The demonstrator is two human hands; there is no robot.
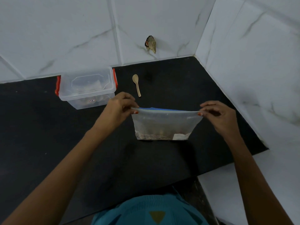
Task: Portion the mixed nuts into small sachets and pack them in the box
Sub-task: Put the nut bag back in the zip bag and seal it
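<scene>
A frosted zip bag (164, 124) with a blue strip along its top stands on the black counter (48, 135), with nuts dimly visible at its bottom. My left hand (121, 105) pinches the bag's top left corner. My right hand (217, 113) pinches the top right corner, and the top edge is stretched between them. A clear plastic box (86, 88) with orange latches sits at the back left with its lid on; brownish contents show faintly inside. A small wooden spoon (136, 84) lies beside the box.
White marbled tile walls (162, 21) close off the back and right sides. A broken hole (151, 44) marks the back wall above the counter. The counter's front right corner ends near a white ledge (259, 184).
</scene>
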